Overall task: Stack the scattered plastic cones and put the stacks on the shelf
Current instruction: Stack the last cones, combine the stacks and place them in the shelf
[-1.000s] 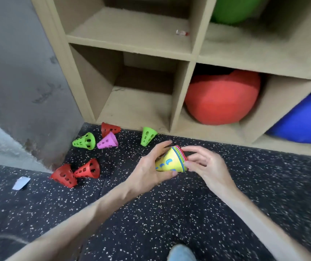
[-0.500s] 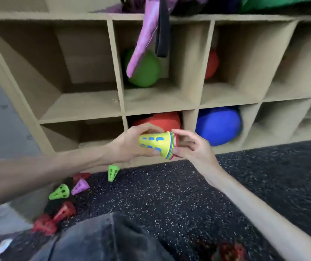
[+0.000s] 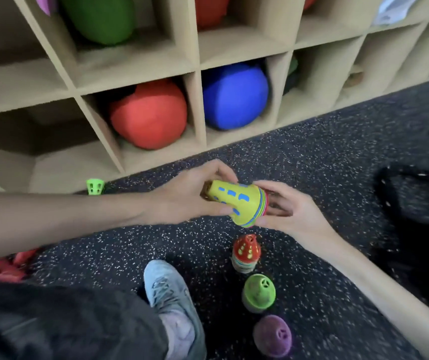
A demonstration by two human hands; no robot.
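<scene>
Nearest, a knee in dark trousers [image 3: 60, 323] and a grey shoe [image 3: 168, 287] occupy the speckled floor [image 3: 299, 157]. Just right of the shoe, three cone stacks stand upright in a row: purple-topped stack [image 3: 272, 336], green-topped stack [image 3: 259, 292], red-topped stack [image 3: 246, 252]. Above them, the left hand [image 3: 182, 197] grips the narrow end of the yellow-topped stack [image 3: 236, 202], held on its side; the right hand [image 3: 290, 210] curls round its wide rim. Open floor runs to the shelf [image 3: 195, 66] edge. A lone green cone [image 3: 95, 186] lies at the shelf base.

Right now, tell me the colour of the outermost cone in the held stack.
Yellow, with blue showing through its slots; the head view shows it.
</scene>
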